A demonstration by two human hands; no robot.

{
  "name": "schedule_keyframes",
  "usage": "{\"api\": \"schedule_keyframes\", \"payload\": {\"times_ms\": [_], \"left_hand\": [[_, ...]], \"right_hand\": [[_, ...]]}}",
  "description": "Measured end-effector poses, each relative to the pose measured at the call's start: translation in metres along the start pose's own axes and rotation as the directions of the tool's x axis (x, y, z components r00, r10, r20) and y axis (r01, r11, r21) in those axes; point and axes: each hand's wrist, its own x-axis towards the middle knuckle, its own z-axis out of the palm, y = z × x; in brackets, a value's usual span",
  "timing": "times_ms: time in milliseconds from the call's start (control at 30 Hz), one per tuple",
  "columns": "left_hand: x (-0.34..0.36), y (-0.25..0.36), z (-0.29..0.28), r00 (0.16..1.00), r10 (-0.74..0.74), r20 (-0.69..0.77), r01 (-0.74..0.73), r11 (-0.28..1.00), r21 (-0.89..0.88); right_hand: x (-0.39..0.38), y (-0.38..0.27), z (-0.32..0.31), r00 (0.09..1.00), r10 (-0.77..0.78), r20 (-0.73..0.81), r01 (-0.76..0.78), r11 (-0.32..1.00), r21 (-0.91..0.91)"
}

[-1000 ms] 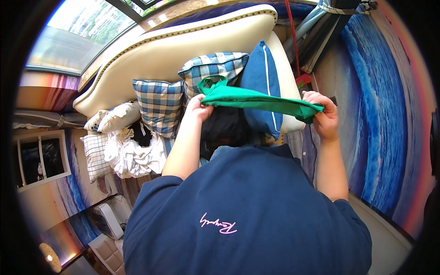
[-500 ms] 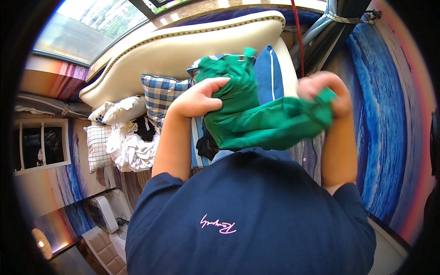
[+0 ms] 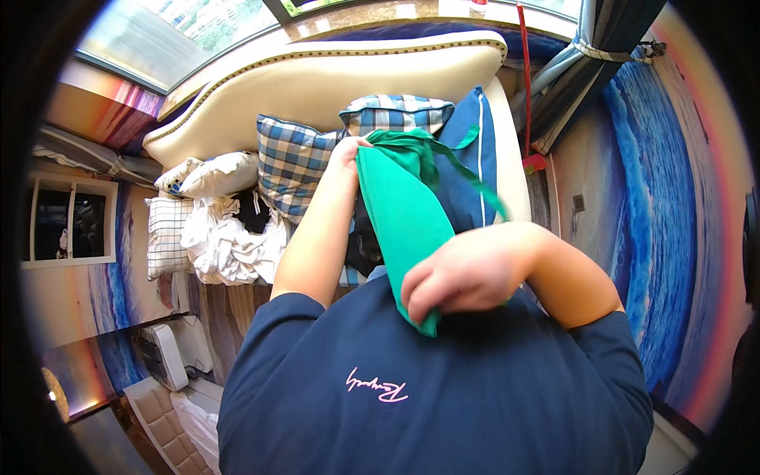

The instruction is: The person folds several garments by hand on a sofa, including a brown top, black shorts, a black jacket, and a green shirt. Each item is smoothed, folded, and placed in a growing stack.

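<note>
— So, where is the green cloth (image 3: 404, 214) right now?

— Just above the middle of the view, held up over the bed (image 3: 514, 170). It runs as a folded strip from about eleven o'clock down to six o'clock, with thin green ties looping off its upper end toward two o'clock.

— And the hands?

— The left hand (image 3: 348, 158) is closed on the upper end of the cloth, fingers pinched together around the fabric. The right hand (image 3: 467, 273) is clamped on the lower end, knuckles toward the camera, close to the person's dark blue shirt (image 3: 427, 396).

— What lies under all that?

— A bed with a cream padded headboard (image 3: 332, 75) arching across twelve o'clock. Against it lean two blue-and-white checked pillows (image 3: 297, 162) and a plain blue cushion with a white stripe (image 3: 475, 150), the cushion just behind the cloth. At nine o'clock sits a heap of white bedding (image 3: 226, 241) beside a white pillow (image 3: 210, 174) and a grid-patterned pillow (image 3: 170, 233).

— And the room around it?

— Blue wave-painted walls (image 3: 649, 198) fill three o'clock. A grey curtain (image 3: 586, 71), tied back, hangs at one o'clock, with a red pole (image 3: 524, 87) just beside it. Windows (image 3: 182, 32) stretch along eleven o'clock, and a small white-framed window (image 3: 67, 222) shows at nine o'clock. A white appliance (image 3: 168, 356) stands on the floor near seven o'clock.
</note>
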Motion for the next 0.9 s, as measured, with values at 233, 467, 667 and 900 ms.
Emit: {"api": "schedule_keyframes", "payload": {"times_ms": [233, 467, 667, 900], "left_hand": [[-0.028, -0.009, -0.020, 0.993, 0.093, -0.079, -0.094, 0.995, -0.010], [-0.117, -0.002, 0.064, 0.840, 0.122, 0.529, -0.189, 0.979, 0.074], [-0.152, 0.011, 0.084, 0.783, 0.129, 0.609, -0.283, 0.945, 0.163], [-0.143, 0.007, 0.054, 0.806, 0.003, 0.592, -0.201, 0.942, 0.268]], "right_hand": [[0.006, 0.027, 0.009, 0.981, 0.182, -0.063, -0.173, 0.976, 0.129], [0.003, 0.032, -0.036, 0.841, 0.159, -0.518, -0.263, 0.956, -0.133], [0.018, 0.043, -0.045, 0.617, -0.131, -0.776, -0.305, 0.870, -0.388], [0.048, 0.081, -0.026, 0.545, -0.157, -0.824, -0.482, 0.745, -0.461]]}}
